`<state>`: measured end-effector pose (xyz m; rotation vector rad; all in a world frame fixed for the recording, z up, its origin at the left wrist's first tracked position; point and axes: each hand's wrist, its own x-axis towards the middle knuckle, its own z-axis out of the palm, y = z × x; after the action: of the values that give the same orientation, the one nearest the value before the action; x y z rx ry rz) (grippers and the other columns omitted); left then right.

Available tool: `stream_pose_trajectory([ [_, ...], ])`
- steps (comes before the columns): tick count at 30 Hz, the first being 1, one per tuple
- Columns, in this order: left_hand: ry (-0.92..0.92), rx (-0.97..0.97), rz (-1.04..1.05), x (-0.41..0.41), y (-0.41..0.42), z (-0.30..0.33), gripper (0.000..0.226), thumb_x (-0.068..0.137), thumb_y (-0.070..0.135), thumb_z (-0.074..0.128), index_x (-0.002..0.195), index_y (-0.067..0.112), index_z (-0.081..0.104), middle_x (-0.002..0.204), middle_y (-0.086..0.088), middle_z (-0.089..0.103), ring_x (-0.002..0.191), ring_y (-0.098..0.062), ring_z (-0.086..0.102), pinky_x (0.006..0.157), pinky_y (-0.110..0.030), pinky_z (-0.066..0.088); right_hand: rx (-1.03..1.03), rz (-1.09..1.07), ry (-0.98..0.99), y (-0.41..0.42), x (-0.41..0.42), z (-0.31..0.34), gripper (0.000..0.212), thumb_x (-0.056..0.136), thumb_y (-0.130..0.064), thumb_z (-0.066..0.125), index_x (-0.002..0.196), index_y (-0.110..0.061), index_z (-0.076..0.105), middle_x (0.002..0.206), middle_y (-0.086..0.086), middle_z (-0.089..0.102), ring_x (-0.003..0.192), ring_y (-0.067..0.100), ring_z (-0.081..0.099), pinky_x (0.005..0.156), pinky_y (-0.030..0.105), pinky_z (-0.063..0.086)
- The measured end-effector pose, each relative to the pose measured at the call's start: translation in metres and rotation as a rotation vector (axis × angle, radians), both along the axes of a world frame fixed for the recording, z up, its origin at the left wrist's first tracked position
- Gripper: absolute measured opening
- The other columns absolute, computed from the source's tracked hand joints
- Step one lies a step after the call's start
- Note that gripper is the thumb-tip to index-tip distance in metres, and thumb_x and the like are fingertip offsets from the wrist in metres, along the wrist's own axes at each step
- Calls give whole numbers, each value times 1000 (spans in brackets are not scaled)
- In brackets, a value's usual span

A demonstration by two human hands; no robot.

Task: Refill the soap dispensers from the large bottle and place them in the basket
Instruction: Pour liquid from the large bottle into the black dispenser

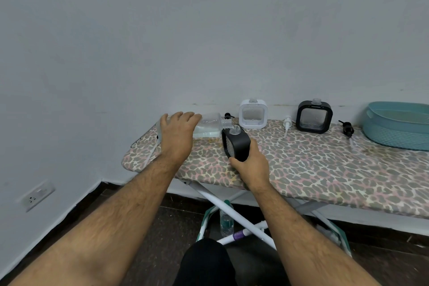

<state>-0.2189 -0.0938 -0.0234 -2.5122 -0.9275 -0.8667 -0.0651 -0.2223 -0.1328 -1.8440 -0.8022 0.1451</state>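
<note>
Right hand (251, 165) grips dispenser (236, 144); bottle (209, 125) horizontal.

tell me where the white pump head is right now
In the head view, the white pump head lies on the ironing board, between the white dispenser and the black dispenser.

The large bottle (210, 126) is clear, glossy plastic; the black dispenser (236, 145) beside it looks matt. The ironing board (301, 165) wears printed cloth – soft, unshiny. The teal basket (399, 126) – ribbed matt plastic.
</note>
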Motion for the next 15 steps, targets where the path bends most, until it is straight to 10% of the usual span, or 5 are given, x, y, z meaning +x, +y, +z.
stream_pose_trajectory([
  [15, -5, -12, -4, 0, -1, 1, 70, 70, -12, 69, 128, 26, 60, 129, 1, 64, 124, -29, 55, 108, -57, 27, -9, -13, -14, -1, -2, 3, 57, 77, -36, 77, 120, -40, 40, 89, -9, 70, 62, 13, 70, 53, 39, 61],
])
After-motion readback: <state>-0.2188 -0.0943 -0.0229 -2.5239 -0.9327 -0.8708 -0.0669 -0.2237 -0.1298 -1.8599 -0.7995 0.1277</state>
